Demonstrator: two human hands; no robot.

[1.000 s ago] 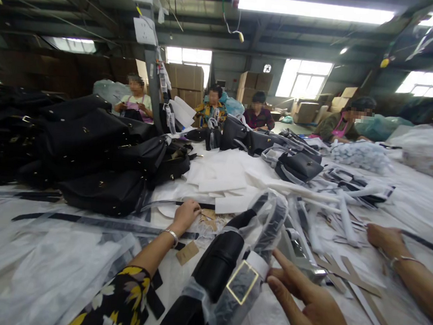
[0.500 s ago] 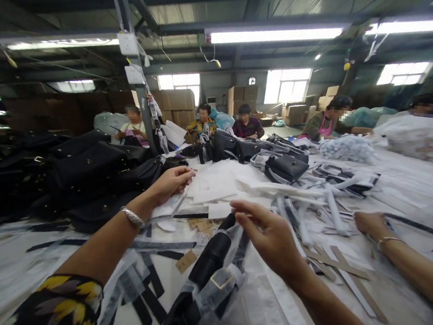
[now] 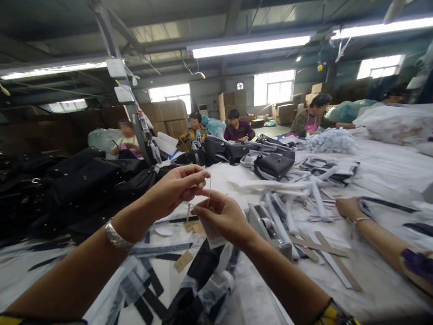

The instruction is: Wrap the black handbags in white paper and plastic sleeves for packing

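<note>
My left hand [image 3: 183, 190] is raised over the table, its thumb and fingers pinched on a thin white string [image 3: 210, 185]. Just right of it and slightly lower, my right hand [image 3: 221, 216] has its fingertips closed around the lower part of that string. A pale tag or small bag [image 3: 213, 235] hangs under my right fingers. Below both hands lies a black bag [image 3: 188, 298] with a strap partly wrapped in translucent film [image 3: 217, 288].
Black bags [image 3: 81, 175] are heaped at left. Strap pieces [image 3: 145, 304] and a brown tag [image 3: 183, 261] lie in front. A tape dispenser [image 3: 271, 229] and another person's hand [image 3: 348, 208] are at right. People sit across the table.
My hands have come together, the right one moving left and closing its fingers. The pale item now hangs below them. The view has shifted, and a tape dispenser shows at right.
</note>
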